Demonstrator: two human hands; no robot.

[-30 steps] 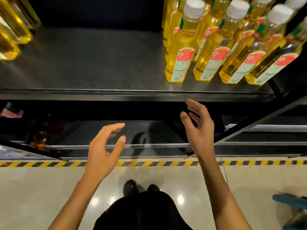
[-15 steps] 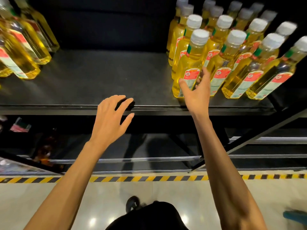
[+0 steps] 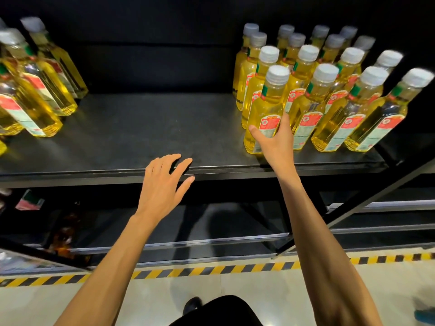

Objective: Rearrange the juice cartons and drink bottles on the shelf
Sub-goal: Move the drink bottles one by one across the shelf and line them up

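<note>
— Both hands have come up since a second ago; the right hand [image 3: 275, 144] now reaches the front-left bottle [image 3: 268, 102] of the right-hand group on the shelf [image 3: 141, 128].
— Fingers?
— Right fingers [image 3: 284, 121] grasp it low down; left hand [image 3: 162, 184] lies flat, released, on the shelf edge.
— Advice?
— Probably lift straight, avoiding neighbours [image 3: 308, 109].

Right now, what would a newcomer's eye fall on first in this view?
The block of yellow white-capped bottles at the right end of the shelf, where the right hand grips the front-left bottle. The left hand rests spread on the shelf's front edge, and a smaller bottle cluster stands far left across a wide gap.
</note>
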